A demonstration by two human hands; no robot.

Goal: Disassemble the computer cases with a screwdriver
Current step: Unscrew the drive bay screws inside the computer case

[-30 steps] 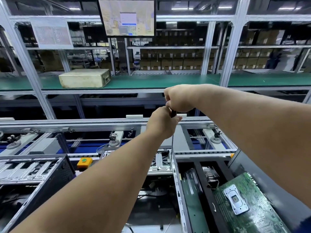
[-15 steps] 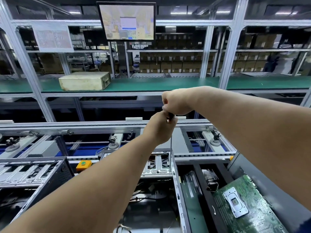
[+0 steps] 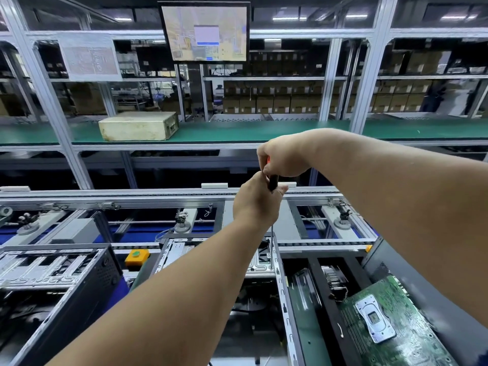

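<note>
A long screwdriver (image 3: 272, 182) stands upright over an open computer case (image 3: 280, 276) in the middle of the bench. Its thin shaft runs down to the case's top rear edge. My right hand (image 3: 284, 155) grips the top of the handle, where a bit of red shows. Just below it, my left hand (image 3: 257, 200) is curled round the black lower part of the handle. The tip's contact point is too small to make out.
Another open case (image 3: 87, 276) stands at the left. A green motherboard (image 3: 390, 320) lies at the right against a dark panel (image 3: 433, 299). An orange button box (image 3: 136, 257) sits behind the cases. A beige box (image 3: 138, 126) rests on the green shelf, below a monitor (image 3: 205, 33).
Both hands stay on the screwdriver in nearly the same spot. The right hand's grip has shifted slightly on the handle top, and the view has tilted up a little.
</note>
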